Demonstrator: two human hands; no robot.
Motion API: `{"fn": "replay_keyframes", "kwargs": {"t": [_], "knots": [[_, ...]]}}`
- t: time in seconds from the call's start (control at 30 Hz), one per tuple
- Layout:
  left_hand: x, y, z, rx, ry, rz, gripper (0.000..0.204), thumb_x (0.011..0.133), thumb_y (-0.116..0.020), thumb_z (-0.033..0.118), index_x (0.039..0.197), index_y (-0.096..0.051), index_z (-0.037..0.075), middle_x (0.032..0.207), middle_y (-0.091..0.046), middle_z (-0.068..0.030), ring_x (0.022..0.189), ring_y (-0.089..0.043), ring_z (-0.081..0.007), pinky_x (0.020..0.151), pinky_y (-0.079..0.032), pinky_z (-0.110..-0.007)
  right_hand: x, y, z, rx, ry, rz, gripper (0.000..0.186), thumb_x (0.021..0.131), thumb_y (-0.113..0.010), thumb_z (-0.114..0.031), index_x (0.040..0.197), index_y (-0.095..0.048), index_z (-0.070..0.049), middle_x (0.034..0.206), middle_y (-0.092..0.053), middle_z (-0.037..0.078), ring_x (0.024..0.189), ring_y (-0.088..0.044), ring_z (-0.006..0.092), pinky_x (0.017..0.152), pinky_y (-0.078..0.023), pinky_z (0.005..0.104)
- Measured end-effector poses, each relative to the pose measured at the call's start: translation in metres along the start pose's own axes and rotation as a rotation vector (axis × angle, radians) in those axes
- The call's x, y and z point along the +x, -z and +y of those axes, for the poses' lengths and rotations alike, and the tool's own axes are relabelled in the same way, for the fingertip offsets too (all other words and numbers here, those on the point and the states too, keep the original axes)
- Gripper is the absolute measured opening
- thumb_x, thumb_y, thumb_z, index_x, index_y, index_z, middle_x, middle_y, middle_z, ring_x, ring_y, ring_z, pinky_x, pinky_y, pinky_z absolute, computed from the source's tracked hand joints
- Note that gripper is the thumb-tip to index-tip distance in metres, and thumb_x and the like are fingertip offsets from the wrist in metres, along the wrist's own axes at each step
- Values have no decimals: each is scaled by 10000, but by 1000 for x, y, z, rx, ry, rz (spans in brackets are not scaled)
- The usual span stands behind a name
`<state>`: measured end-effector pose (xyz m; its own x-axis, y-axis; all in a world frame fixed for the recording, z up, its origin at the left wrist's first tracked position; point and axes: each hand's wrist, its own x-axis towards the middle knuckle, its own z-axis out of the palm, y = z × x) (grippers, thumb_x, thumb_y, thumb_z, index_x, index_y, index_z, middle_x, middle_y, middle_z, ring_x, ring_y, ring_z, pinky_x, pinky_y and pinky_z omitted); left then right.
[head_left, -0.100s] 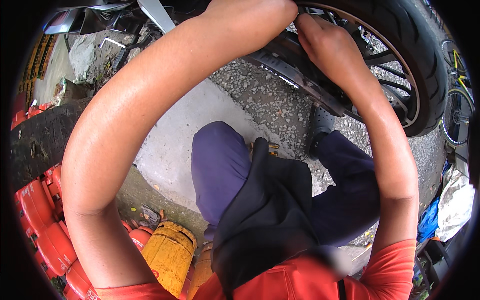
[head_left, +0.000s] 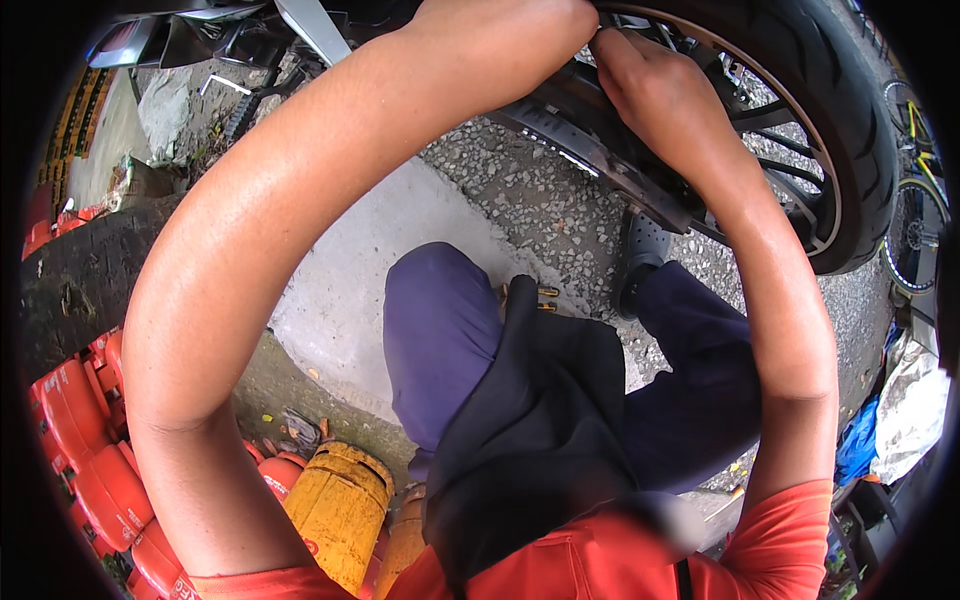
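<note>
A motorcycle wheel with a thick black tyre [head_left: 858, 140] and dark spokes [head_left: 785, 165] fills the upper right. My right hand [head_left: 655, 85] is at the inner side of the wheel, beside a long dark metal arm [head_left: 600, 145]. Its fingers are curled closed, and whatever they grip is hidden. Across the top reaches my left arm, its hand [head_left: 560, 18] meeting the right hand near the wheel's rim. The upper picture edge cuts off the left fingers, so their hold cannot be seen.
Red gas cylinders [head_left: 110, 490] and a yellow one [head_left: 340, 510] stand at lower left. Yellow-handled tools [head_left: 545, 298] lie near my knee [head_left: 440, 330] on a concrete slab [head_left: 360, 290]. An L-shaped key [head_left: 228, 84] lies upper left. A bicycle [head_left: 912, 220] stands far right.
</note>
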<state>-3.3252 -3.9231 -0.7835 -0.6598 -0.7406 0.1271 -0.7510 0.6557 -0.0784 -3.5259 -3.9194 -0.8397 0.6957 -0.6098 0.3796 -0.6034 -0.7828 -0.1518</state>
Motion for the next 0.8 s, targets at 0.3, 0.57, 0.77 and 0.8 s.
{"fn": "replay_keyframes", "kwargs": {"t": [0.3,0.57,0.77,0.8], "knots": [[3,-1,-1,-14,1,5,145,815,-594,83,792,-725,25,769,-704,-197,770,-722,-345,697,-576,-432,2,1,5,23,17,-25,176,872,-661,-61,1021,-572,-37,891,-664,167,811,-666,374,671,-529,445],[2,5,0,-44,0,14,154,819,-589,85,791,-726,21,777,-705,-203,773,-722,-350,701,-576,-436,0,3,8,60,-51,-37,159,890,-656,-70,1029,-583,-41,926,-677,162,851,-670,375,710,-529,450],[3,4,1,-34,10,4,158,820,-586,85,785,-727,22,775,-705,-203,770,-721,-352,701,-576,-440,1,3,10,47,-9,-43,164,890,-653,-64,1034,-580,-38,919,-674,165,843,-669,375,705,-527,452],[3,3,0,-28,12,2,158,820,-587,85,786,-727,22,775,-705,-202,770,-721,-352,701,-576,-440,1,2,9,40,-3,-51,166,889,-653,-63,1035,-580,-37,919,-674,165,841,-668,375,703,-527,451]]}}
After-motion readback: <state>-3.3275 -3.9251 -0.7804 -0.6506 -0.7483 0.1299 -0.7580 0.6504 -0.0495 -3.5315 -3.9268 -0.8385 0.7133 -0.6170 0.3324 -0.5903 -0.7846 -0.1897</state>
